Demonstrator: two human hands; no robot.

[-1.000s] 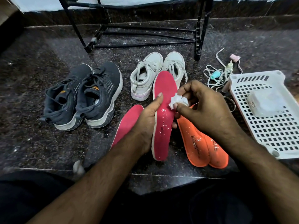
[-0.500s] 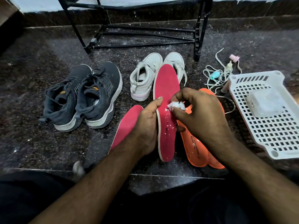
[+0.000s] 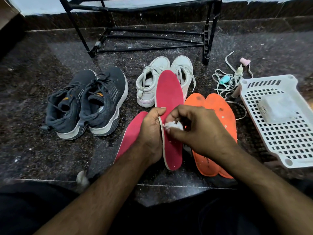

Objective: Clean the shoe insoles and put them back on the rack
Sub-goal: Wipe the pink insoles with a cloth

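Observation:
My left hand (image 3: 151, 133) grips a red insole (image 3: 169, 92) by its left edge and holds it up off the floor, toe end away from me. My right hand (image 3: 198, 131) pinches a white wad of tissue (image 3: 174, 125) and presses it on the insole's middle. White flecks dot the insole's lower half. A second red insole (image 3: 131, 134) lies on the floor under my left wrist. Two orange insoles (image 3: 218, 112) lie overlapped on the floor to the right, partly hidden by my right hand. The black shoe rack (image 3: 149, 36) stands at the back.
A pair of dark grey sneakers (image 3: 88, 102) sits on the left, a pair of white sneakers (image 3: 152, 82) behind the held insole. A white perforated basket (image 3: 279, 133) with a pale box in it lies at the right, with loose laces (image 3: 227, 82) behind it. The floor is dark speckled stone.
My right hand has slid the tissue down the red insole towards me, from its upper middle to its middle. My left hand has tipped the insole a little more upright.

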